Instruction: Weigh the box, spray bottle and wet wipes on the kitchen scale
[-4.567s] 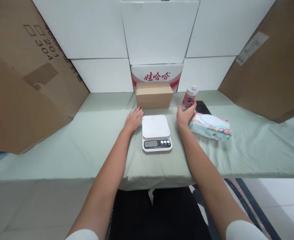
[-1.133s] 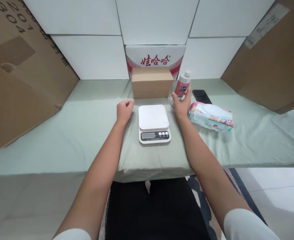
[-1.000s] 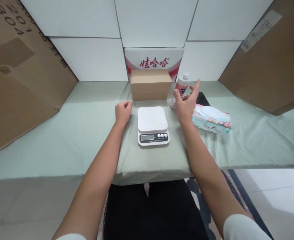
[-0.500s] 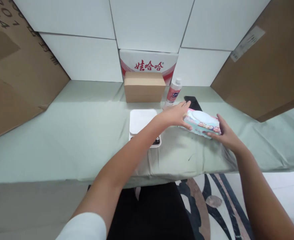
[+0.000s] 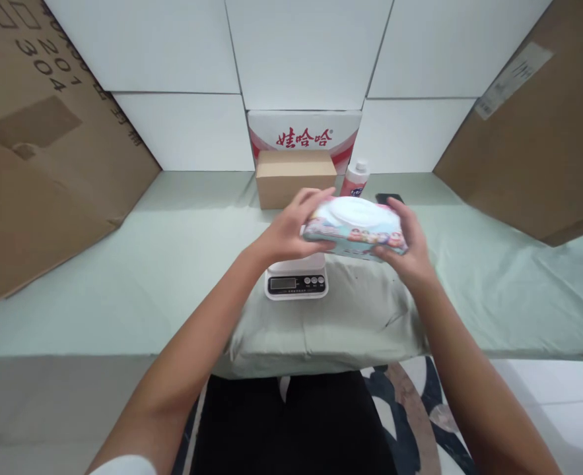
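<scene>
Between my two hands is a pack of wet wipes (image 5: 358, 227), pale blue and pink with a white oval lid on top. My left hand (image 5: 298, 227) grips its left end, and my right hand (image 5: 409, 244) is closed on its right end. The pack is raised above the table, partly over a white kitchen scale (image 5: 297, 284). The scale's dark display and buttons face me; its platform is mostly hidden behind my left hand and the pack.
Behind stand a small brown carton (image 5: 295, 175), a white and red printed box (image 5: 304, 125) and a white bottle with a pink label (image 5: 355, 177). A black flat object (image 5: 389, 198) lies partly hidden. Large cardboard sheets flank the green-clothed table (image 5: 172, 277) left (image 5: 48, 171) and right (image 5: 533, 145).
Both hands have lifted the pack of wet wipes and carried it left, toward the scale. The scale's display has come into view as my left arm moved aside.
</scene>
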Demonstrator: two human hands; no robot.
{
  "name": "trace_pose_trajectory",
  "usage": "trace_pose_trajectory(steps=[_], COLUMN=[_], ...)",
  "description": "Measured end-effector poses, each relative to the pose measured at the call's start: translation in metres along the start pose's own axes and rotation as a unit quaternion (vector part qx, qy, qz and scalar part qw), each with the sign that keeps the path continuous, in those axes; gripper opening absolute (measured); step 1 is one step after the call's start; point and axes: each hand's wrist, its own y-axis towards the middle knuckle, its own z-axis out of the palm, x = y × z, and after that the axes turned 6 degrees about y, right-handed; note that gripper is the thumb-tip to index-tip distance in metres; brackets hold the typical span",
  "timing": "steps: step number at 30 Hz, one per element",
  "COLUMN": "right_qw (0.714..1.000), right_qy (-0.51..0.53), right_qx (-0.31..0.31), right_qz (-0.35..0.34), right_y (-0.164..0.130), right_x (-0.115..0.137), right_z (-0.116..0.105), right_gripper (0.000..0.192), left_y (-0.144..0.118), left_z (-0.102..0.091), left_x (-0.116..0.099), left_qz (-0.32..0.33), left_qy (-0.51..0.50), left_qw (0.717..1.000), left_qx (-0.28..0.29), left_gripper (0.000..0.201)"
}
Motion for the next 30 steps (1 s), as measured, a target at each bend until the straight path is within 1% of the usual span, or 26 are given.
trace_pose_trajectory(steps=[2, 4, 6, 8, 12, 15, 17, 19, 21, 24, 27, 30], right_qw=[0.999, 0.996, 0.994, 0.994, 0.994, 0.994, 0.995, 0.996, 0.997, 0.999, 0.998, 0.997], right_qy=[0.029, 0.052, 0.057, 0.047, 0.009, -0.009, -0.008, 0.002, 0.018, 0.034, 0.048, 0.065], right_qx=[0.037, 0.066, 0.077, 0.069, 0.056, 0.067, 0.07, 0.07, 0.056, 0.022, 0.014, 0.029], right_qz=[-0.022, -0.038, -0.052, -0.068, -0.091, -0.084, -0.075, -0.061, -0.042, -0.024, -0.026, -0.015], right_y=[0.015, 0.021, 0.018, 0.01, 0.0, -0.001, 0.0, 0.0, 0.0, 0.002, 0.005, 0.006], right_x=[0.001, -0.003, -0.012, -0.021, -0.033, -0.037, -0.038, -0.039, -0.041, -0.044, -0.047, -0.047], right_z=[0.037, 0.067, 0.087, 0.095, 0.096, 0.095, 0.095, 0.094, 0.091, 0.083, 0.077, 0.076], right_gripper=[0.098, 0.098, 0.095, 0.09, 0.087, 0.09, 0.092, 0.095, 0.097, 0.095, 0.09, 0.092], left_y=[-0.032, -0.06, -0.08, -0.088, -0.087, -0.085, -0.088, -0.092, -0.096, -0.099, -0.099, -0.098], left_z=[-0.016, -0.021, -0.02, -0.016, -0.014, -0.012, -0.009, -0.006, -0.004, -0.006, -0.009, -0.012], left_x=[0.012, 0.026, 0.038, 0.045, 0.052, 0.054, 0.056, 0.058, 0.062, 0.068, 0.07, 0.068], left_qz=[0.004, 0.009, 0.006, 0.001, -0.003, -0.012, -0.027, -0.06, -0.097, -0.134, -0.149, -0.131], left_qy=[0.05, 0.086, 0.099, 0.092, 0.072, 0.065, 0.037, -0.008, -0.047, -0.063, -0.064, -0.042], left_qw=[0.996, 0.988, 0.984, 0.984, 0.986, 0.985, 0.984, 0.978, 0.965, 0.948, 0.945, 0.953], left_qx=[-0.078, -0.128, -0.149, -0.152, -0.151, -0.158, -0.17, -0.199, -0.239, -0.281, -0.284, -0.27], left_gripper=[0.093, 0.092, 0.09, 0.088, 0.087, 0.089, 0.09, 0.089, 0.085, 0.08, 0.078, 0.082])
